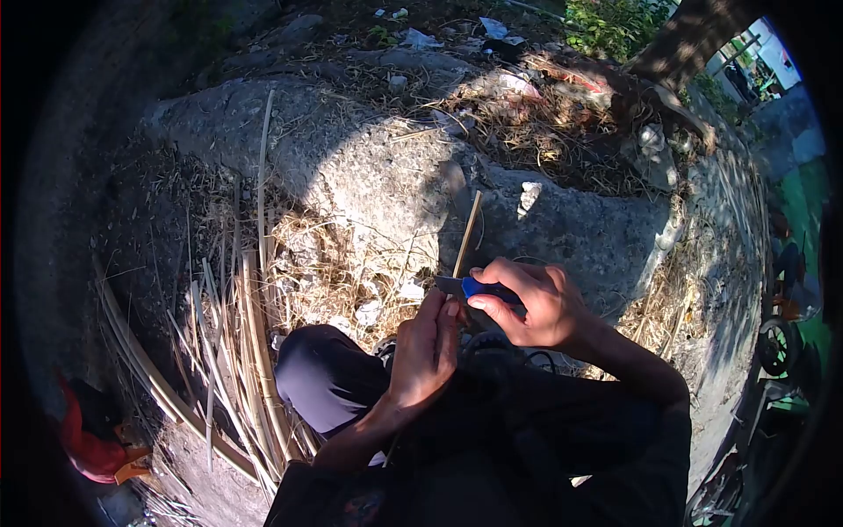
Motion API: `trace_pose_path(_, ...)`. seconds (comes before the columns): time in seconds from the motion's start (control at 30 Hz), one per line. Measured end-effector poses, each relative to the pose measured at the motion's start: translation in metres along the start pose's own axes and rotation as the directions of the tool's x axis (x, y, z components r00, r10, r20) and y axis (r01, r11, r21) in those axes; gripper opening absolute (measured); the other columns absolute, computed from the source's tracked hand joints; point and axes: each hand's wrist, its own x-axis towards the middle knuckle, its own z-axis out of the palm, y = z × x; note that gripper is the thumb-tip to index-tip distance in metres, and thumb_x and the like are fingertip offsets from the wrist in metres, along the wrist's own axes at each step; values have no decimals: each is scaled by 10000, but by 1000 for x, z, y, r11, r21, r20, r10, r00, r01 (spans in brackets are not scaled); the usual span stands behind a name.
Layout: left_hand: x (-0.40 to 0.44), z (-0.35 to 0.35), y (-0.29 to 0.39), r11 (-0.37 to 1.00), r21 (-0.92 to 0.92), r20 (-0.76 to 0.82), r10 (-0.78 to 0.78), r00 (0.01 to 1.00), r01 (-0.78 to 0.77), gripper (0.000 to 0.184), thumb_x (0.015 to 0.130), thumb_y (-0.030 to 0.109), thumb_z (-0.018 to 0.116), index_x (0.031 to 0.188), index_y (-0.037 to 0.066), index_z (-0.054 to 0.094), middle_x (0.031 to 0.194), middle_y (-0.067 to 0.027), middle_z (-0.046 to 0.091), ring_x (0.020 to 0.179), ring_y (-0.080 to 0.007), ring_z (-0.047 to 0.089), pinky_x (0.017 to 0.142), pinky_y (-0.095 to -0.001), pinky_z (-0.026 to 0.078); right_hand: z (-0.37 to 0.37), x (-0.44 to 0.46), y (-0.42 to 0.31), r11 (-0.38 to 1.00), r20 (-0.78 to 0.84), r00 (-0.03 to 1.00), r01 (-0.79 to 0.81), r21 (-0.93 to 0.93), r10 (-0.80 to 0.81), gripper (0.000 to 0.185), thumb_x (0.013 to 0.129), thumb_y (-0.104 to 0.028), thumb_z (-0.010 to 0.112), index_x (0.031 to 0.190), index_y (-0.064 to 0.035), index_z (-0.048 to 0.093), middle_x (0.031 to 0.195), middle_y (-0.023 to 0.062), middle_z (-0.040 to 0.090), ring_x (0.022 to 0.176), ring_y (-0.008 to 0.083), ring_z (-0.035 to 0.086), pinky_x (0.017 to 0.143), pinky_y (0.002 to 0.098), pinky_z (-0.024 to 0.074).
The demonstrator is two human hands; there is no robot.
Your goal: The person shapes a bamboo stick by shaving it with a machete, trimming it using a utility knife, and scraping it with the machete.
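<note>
My right hand (536, 303) is wrapped round the blue handle (479, 288) of a knife, whose short dark blade (449, 285) points left. The blade lies against the lower part of a thin pale strip (470, 230) that slants up and away from my hands. My left hand (428, 341) is closed just below the blade, its thumb and fingers pinched together at the strip's lower end. The fingers partly hide that end. Both hands are close together above my lap.
A bundle of long pale strips (255, 369) lies on the left beside my knee (320, 373). A red object (88, 443) is at the lower left. Ahead runs a stone ledge (378, 158) with dry shavings (325, 272) below it. A tree trunk (694, 44) stands at the upper right.
</note>
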Motion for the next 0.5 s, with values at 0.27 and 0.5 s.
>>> trace_pose_path(0.27, 4, 3, 6, 978, 208, -69, 34, 997, -18, 98, 1087, 76, 509, 1120, 2, 565, 725, -222, 645, 640, -429, 681, 517, -433, 450, 0, 1, 3, 996, -27, 1000, -10, -87, 8, 239, 903, -167, 813, 1026, -24, 667, 986, 132, 764, 839, 324, 769, 675, 379, 622)
trace_pose_path(0.5, 8, 9, 9, 980, 201, -124, 40, 992, -15, 161, 1095, 109, 488, 1012, 7, 582, 658, -168, 578, 510, -229, 537, 521, -375, 402, 4, 3, 14, 986, -154, 982, 92, -137, -112, 256, 942, -275, 775, 1081, -89, 668, 832, 92, 734, 602, 312, 709, 495, 386, 554)
